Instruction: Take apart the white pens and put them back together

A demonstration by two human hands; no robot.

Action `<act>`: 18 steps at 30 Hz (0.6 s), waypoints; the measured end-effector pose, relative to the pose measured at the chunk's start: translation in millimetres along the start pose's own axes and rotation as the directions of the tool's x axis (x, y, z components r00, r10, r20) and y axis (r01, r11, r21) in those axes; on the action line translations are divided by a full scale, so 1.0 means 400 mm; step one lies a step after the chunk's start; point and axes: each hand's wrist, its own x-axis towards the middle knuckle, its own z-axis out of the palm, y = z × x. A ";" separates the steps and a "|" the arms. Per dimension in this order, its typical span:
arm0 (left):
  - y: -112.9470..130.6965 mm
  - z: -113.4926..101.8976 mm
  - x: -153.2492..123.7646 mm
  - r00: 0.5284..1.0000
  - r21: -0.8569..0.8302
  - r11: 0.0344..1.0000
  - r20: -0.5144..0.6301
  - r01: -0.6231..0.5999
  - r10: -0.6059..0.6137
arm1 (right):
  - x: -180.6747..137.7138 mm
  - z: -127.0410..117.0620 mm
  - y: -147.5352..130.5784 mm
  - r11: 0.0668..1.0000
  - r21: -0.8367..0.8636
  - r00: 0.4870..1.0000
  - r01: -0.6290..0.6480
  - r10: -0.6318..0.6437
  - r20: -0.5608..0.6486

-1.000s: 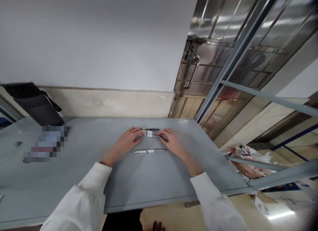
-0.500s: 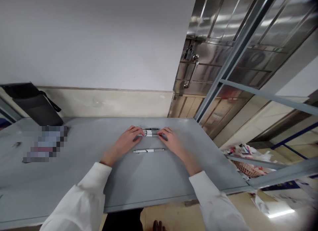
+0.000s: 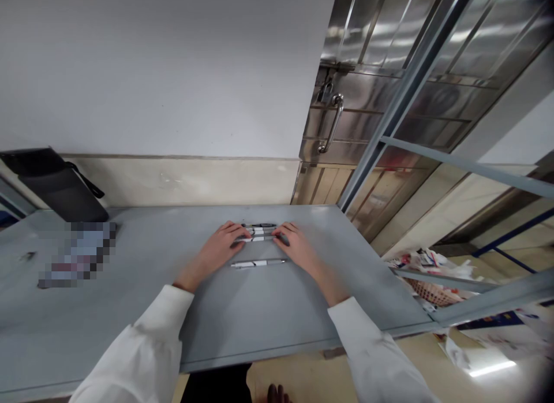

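On the grey table (image 3: 268,316) several pens lie crosswise in a row. My left hand (image 3: 220,247) has its thumb and fingertips closed at the left end of a silver pen with a white band (image 3: 258,239). At the same pen's right end, my right hand (image 3: 296,245) pinches with bent fingers. Just beyond it lie another white-banded pen (image 3: 258,231) and a dark pen (image 3: 262,225), their ends partly hidden by my fingers. A separate silver-and-white pen (image 3: 255,264) rests nearer to me, untouched.
A dark bottle with a strap (image 3: 63,186) and a pixelated flat object (image 3: 80,256) are on the left. The wall (image 3: 194,181) borders the table's back. A metal frame post (image 3: 389,126) rises at the right corner, with a pink basket (image 3: 435,292) beyond.
The pen between my hands has shifted slightly towards me, widening the gap to the pens behind it. The nearest pen keeps its place, and the view has moved a little.
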 end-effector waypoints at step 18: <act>-0.001 0.001 -0.005 0.999 -0.018 0.999 0.026 0.029 -0.029 | -0.016 0.006 -0.006 1.000 0.024 1.000 -0.007 0.007 -0.010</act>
